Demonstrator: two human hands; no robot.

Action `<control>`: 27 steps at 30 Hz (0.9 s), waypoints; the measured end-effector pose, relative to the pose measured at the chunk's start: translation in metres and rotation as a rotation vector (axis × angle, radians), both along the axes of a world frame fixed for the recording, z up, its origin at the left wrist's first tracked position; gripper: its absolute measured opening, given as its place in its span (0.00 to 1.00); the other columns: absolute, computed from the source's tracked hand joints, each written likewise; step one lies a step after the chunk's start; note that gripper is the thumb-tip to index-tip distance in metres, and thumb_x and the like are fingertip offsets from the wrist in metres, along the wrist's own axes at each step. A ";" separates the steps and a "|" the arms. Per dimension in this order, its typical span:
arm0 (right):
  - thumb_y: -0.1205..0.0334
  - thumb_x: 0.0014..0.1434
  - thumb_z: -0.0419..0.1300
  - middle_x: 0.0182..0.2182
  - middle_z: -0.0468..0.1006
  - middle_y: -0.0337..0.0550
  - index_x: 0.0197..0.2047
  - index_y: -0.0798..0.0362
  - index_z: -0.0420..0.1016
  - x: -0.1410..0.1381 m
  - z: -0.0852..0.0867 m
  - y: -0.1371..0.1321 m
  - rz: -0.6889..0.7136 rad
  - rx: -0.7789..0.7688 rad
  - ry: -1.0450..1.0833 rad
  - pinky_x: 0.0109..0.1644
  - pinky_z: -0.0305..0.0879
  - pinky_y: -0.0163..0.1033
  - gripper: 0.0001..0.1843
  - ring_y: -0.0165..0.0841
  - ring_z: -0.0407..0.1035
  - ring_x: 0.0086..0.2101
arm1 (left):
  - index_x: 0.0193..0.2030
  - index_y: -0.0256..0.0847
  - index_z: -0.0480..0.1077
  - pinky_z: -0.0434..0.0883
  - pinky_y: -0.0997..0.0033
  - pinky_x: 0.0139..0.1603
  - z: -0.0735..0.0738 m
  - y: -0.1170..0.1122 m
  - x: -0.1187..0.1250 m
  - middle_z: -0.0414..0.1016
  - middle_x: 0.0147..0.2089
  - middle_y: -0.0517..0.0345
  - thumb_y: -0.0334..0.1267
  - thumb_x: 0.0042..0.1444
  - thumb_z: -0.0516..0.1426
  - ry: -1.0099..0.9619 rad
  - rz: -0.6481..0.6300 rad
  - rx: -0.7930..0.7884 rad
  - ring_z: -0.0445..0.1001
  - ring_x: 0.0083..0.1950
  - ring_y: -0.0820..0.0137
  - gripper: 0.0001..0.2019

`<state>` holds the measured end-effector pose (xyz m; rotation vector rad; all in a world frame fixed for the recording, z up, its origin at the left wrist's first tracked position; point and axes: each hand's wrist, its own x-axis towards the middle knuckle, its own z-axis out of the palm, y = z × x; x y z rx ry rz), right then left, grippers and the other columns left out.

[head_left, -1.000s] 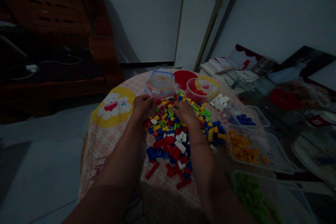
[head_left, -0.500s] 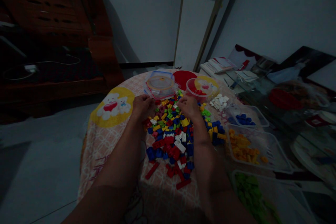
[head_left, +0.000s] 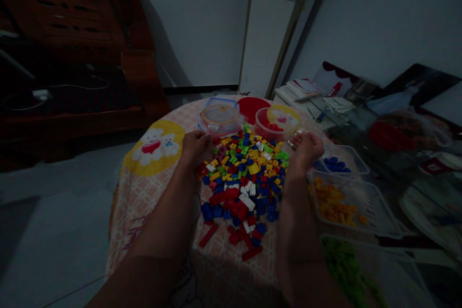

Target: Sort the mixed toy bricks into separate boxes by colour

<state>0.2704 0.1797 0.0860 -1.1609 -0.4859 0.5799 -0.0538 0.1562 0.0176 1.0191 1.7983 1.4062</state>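
Note:
A heap of mixed toy building bricks (head_left: 245, 173), red, blue, yellow, green and white, spreads over the table. My left hand (head_left: 196, 145) rests at the heap's far left edge, its fingers curled together; what they hold, if anything, is hidden. To the right of the heap, my right hand (head_left: 306, 148) is over a small pile of white bricks (head_left: 300, 131) and largely covers it. Its fingers are drawn together, and the dim light hides what is between them. Just left of this hand stands a round clear tub (head_left: 260, 127) with red bricks inside.
Clear lidded boxes (head_left: 220, 120) and a red round lid (head_left: 252, 106) lie at the back. Along the right stand clear trays of blue bricks (head_left: 336, 164), orange-yellow bricks (head_left: 330, 202) and green bricks (head_left: 341, 260). A glass-topped table (head_left: 393, 173) with papers and bags adjoins; a wooden bench (head_left: 140, 77) stands left.
My right hand has moved right, from above the middle of the heap to the white pile, uncovering bricks in the heap. My left hand has stayed in place.

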 end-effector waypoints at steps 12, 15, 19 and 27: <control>0.59 0.50 0.62 0.18 0.73 0.32 0.34 0.54 0.74 -0.007 0.003 -0.009 0.378 -0.142 -0.238 0.18 0.62 0.29 0.08 0.27 0.66 0.16 | 0.29 0.41 0.73 0.67 0.73 0.30 -0.005 0.002 -0.003 0.76 0.26 0.56 0.45 0.44 0.62 -0.004 -0.034 -0.004 0.74 0.30 0.67 0.10; 0.59 0.51 0.62 0.16 0.72 0.32 0.33 0.55 0.79 -0.020 0.003 -0.013 0.519 -0.222 -0.435 0.18 0.59 0.30 0.09 0.28 0.65 0.16 | 0.28 0.41 0.73 0.67 0.73 0.30 -0.006 0.002 -0.003 0.76 0.25 0.55 0.46 0.44 0.61 0.011 -0.032 -0.007 0.74 0.29 0.67 0.10; 0.61 0.54 0.60 0.23 0.79 0.38 0.34 0.56 0.84 -0.037 0.004 -0.015 0.597 -0.281 -0.759 0.32 0.71 0.35 0.12 0.34 0.75 0.27 | 0.28 0.40 0.73 0.66 0.74 0.29 -0.005 0.000 -0.002 0.76 0.25 0.55 0.45 0.43 0.61 0.013 -0.022 0.007 0.74 0.29 0.67 0.10; 0.64 0.67 0.57 0.49 0.86 0.52 0.51 0.53 0.86 -0.054 0.008 -0.024 0.637 -0.505 -1.441 0.57 0.70 0.41 0.16 0.42 0.79 0.51 | 0.28 0.40 0.73 0.64 0.73 0.28 -0.001 0.000 -0.001 0.75 0.24 0.57 0.44 0.44 0.60 0.026 -0.021 -0.003 0.71 0.27 0.69 0.10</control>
